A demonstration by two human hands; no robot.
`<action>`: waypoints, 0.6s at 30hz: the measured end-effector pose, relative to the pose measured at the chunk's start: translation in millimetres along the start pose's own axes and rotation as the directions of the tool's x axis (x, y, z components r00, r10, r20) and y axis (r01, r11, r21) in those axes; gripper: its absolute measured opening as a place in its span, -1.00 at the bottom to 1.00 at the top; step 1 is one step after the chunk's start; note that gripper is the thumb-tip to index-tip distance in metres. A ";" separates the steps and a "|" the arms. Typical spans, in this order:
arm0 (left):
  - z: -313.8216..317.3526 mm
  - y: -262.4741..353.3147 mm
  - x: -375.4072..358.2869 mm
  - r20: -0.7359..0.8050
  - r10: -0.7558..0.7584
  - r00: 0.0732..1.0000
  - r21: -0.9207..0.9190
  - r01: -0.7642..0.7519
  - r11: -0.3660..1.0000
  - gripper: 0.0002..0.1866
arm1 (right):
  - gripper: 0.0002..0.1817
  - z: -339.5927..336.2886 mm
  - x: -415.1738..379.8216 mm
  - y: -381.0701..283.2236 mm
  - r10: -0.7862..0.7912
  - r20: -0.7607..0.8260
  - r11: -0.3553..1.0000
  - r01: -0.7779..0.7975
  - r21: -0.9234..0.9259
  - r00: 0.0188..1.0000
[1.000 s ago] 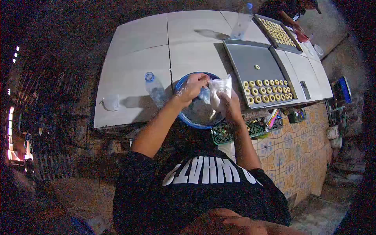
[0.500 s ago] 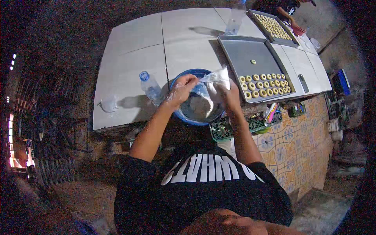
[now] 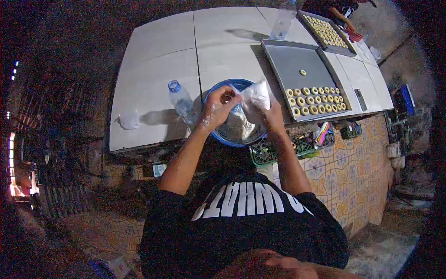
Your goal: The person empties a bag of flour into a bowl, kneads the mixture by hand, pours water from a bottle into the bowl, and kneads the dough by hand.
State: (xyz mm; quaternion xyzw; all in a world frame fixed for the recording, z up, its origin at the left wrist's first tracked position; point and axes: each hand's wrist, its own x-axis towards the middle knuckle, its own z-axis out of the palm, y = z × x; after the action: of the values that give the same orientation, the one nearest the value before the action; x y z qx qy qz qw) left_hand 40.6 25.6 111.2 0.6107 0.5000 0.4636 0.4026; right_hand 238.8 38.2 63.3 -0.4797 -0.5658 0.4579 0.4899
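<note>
Over a blue-rimmed basin (image 3: 226, 141) I hold a clear plastic bag of white powder (image 3: 256, 96). My right hand (image 3: 272, 115) wraps round the bag's right side and underside. My left hand (image 3: 216, 108), dusted white, pinches the bag's left edge between thumb and fingers. Pale powder (image 3: 240, 124) lies in the basin below, partly hidden by my hands. Just left of my left forearm stands a clear plastic bottle with a blue neck (image 3: 180, 100).
Right of the basin is a metal tray (image 3: 297, 60) with rows of small ring-shaped dough pieces (image 3: 317, 109). Another filled tray (image 3: 325, 32) lies beyond, near another person's hand (image 3: 353, 36). A second bottle (image 3: 282, 23), a phone (image 3: 360, 99) and a small plastic bag (image 3: 129, 121) rest on the tiled table (image 3: 158, 74).
My left hand has moved slightly right and turned, closer to the right hand. The bag now looks fuller and more bunched, its top edge less spread. The trays and bottles stay put.
</note>
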 end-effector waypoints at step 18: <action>16.4 -43.3 0.6 0.131 0.013 0.991 0.127 -0.030 0.991 -0.70 | -0.25 8.7 18.2 55.3 -0.046 0.046 0.950 0.058 -0.308 0.998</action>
State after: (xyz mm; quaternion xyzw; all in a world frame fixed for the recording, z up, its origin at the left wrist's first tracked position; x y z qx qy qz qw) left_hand 46.2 33.4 65.9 0.6696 0.4950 0.3939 0.3891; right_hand 234.2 62.5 9.9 -0.5265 -0.6523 0.3597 0.4098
